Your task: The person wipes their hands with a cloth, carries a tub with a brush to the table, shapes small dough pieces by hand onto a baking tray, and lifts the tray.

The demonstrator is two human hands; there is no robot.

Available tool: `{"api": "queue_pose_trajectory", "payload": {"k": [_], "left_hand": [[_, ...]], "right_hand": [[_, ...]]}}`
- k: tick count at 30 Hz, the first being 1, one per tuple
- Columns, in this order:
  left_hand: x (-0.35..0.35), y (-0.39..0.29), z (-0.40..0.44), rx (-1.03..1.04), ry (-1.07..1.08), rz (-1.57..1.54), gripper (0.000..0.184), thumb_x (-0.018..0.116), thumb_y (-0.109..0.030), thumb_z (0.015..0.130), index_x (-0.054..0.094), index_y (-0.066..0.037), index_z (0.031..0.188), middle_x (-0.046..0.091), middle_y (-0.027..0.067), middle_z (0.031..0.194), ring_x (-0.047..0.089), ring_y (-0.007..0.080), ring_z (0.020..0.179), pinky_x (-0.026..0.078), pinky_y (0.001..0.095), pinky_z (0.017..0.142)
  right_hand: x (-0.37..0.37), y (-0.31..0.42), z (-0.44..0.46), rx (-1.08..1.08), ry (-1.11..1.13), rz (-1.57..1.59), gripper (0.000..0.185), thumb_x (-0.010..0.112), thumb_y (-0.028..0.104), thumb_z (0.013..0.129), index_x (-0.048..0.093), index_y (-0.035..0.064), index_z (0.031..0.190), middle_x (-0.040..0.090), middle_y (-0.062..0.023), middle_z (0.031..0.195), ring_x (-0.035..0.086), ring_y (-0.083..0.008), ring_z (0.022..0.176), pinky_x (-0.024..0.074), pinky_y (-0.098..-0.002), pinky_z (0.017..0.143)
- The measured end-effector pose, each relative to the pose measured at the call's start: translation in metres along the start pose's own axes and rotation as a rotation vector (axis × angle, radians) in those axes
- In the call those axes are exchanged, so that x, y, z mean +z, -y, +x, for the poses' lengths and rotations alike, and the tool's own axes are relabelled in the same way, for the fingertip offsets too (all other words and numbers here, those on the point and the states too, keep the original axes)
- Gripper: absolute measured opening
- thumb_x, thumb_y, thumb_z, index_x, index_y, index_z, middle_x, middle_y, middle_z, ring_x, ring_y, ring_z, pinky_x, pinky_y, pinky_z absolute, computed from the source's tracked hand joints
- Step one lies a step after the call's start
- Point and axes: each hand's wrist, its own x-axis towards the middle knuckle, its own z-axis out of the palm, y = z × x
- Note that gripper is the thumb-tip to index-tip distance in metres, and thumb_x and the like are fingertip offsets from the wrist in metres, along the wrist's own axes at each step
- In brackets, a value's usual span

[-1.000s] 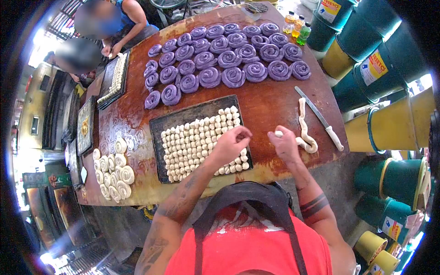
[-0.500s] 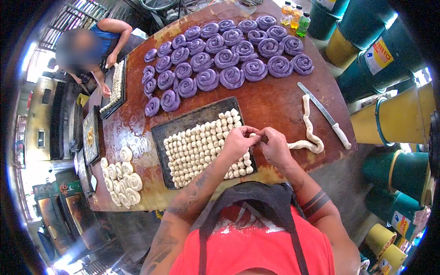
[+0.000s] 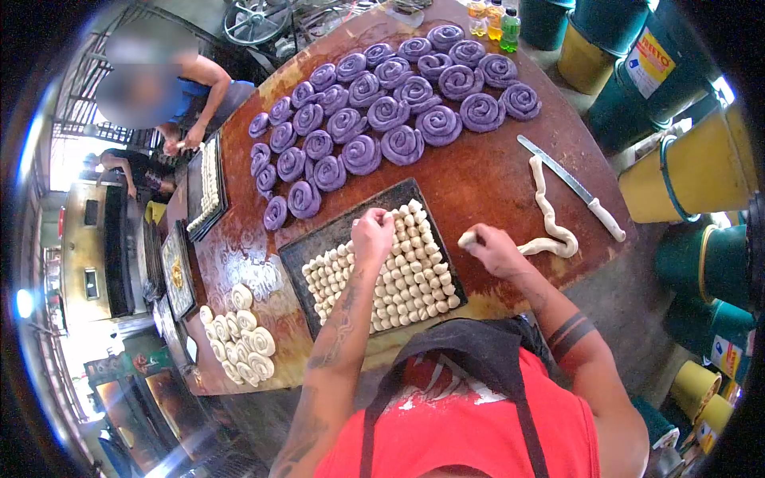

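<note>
Over the far part of a dark baking tray (image 3: 296, 263), my left hand (image 3: 372, 237) is closed in a pinch. A small dough ball seems to be in its fingertips, mostly hidden by the fingers. Rows of small dough balls (image 3: 410, 279) fill much of the tray. To the right of the tray, my right hand (image 3: 496, 253) is wrapped round one end of a long dough rope (image 3: 550, 227). A pale end of the rope pokes out from the fingers, and the rest lies curved on the table.
A serrated knife (image 3: 570, 183) lies right of the rope. Purple dough spirals (image 3: 388, 114) cover the table's far side, with pale spirals (image 3: 239, 338) at the left. Bottles (image 3: 510, 30) stand at the far edge. A co-worker (image 3: 209, 80) handles dough by another tray (image 3: 209, 187).
My hands have separated. The left has moved left and away from me over the tray; the right has shifted slightly right, still on the rope. The view has turned a little.
</note>
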Motion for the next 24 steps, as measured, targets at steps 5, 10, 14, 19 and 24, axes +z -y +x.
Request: {"api": "queue_pose_trajectory", "payload": {"k": [5,10,14,19,24], "left_hand": [[0.003,-0.010,-0.017,0.169,-0.180,0.135,0.044,0.072,-0.027,0.079,0.064,-0.010,0.119,0.057,0.0137,0.114,0.054,0.0337,0.107,0.042,0.0441,0.098],[-0.018,-0.117,-0.071,0.441,0.397,-0.637,0.023,0.071,-0.016,0.086,0.069,-0.005,0.106,0.062,0.0100,0.095,0.062,0.0238,0.090,0.051,0.0342,0.080],[-0.022,-0.117,-0.087,0.465,0.335,-0.463,0.024,0.073,-0.018,0.084,0.069,-0.003,0.102,0.068,0.0112,0.097,0.065,0.0201,0.086,0.053,0.0326,0.075],[-0.005,-0.084,-0.091,-0.031,0.493,-0.772,0.026,0.073,-0.018,0.085,0.068,0.000,0.103,0.070,0.0094,0.096,0.066,0.0185,0.086,0.053,0.0328,0.079],[-0.014,-0.065,-0.079,-0.210,0.763,-0.806,0.024,0.072,-0.017,0.085,0.069,-0.001,0.102,0.071,0.0085,0.090,0.065,0.0146,0.082,0.052,0.0285,0.077]], "right_hand": [[-0.029,0.046,-0.017,0.204,-0.018,0.575,0.020,0.069,0.016,0.088,0.054,0.0068,0.097,0.053,0.0033,0.076,0.049,-0.0084,0.059,0.0407,-0.0258,0.053],[-0.004,0.060,-0.019,0.147,-0.133,-0.066,0.013,0.066,0.013,0.085,0.064,0.0004,0.081,0.067,-0.0079,0.081,0.061,-0.0169,0.070,0.0483,-0.0332,0.062],[0.006,0.074,-0.024,0.082,-0.078,-0.028,0.011,0.065,0.009,0.082,0.064,-0.0011,0.087,0.068,-0.0195,0.087,0.067,-0.0274,0.082,0.0511,-0.0365,0.075],[0.013,0.076,-0.029,-0.049,-0.113,-0.136,0.014,0.070,0.004,0.080,0.062,-0.0013,0.091,0.065,-0.0131,0.086,0.063,-0.0205,0.081,0.0509,-0.0337,0.074],[0.001,0.081,-0.022,0.008,0.168,-0.106,0.016,0.071,0.011,0.080,0.066,-0.0008,0.090,0.068,-0.0190,0.090,0.068,-0.0295,0.086,0.0524,-0.0369,0.077]]}}
